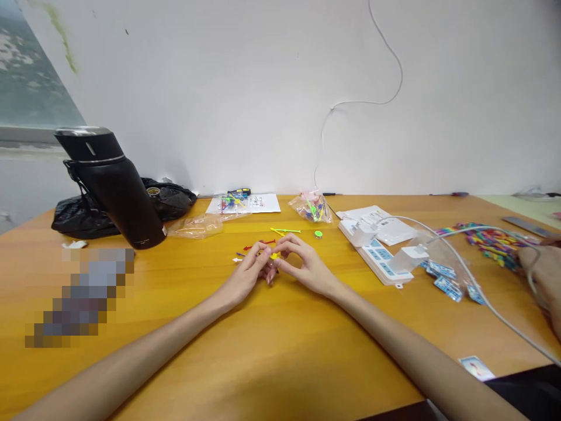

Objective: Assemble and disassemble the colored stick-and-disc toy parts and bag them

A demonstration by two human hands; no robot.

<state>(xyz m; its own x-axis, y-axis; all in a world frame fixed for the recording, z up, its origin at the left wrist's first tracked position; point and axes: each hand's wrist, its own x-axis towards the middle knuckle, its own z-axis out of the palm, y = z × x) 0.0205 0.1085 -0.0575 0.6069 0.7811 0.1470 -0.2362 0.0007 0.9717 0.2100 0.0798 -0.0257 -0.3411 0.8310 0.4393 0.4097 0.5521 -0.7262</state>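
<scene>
My left hand [245,279] and my right hand [307,268] meet above the middle of the table. Between their fingertips is a small yellow plastic piece [274,256], gripped from both sides; its exact shape is partly hidden by the fingers. Just beyond my left hand lie a red arrow-shaped plastic piece [258,245] and a white arrow-tipped piece [238,259]. Thin yellow plastic sticks [286,231] rest behind my right hand. A small round green piece [318,234] is to their right.
At left stand a black bottle [116,187], a black plastic bag [72,216] and a blurred-out flat object [87,295]. A bag of plastic pieces [312,207] lies at the back. Rightward are a power strip [377,260], white cables, colourful pieces [491,242] and another person's hand [541,275].
</scene>
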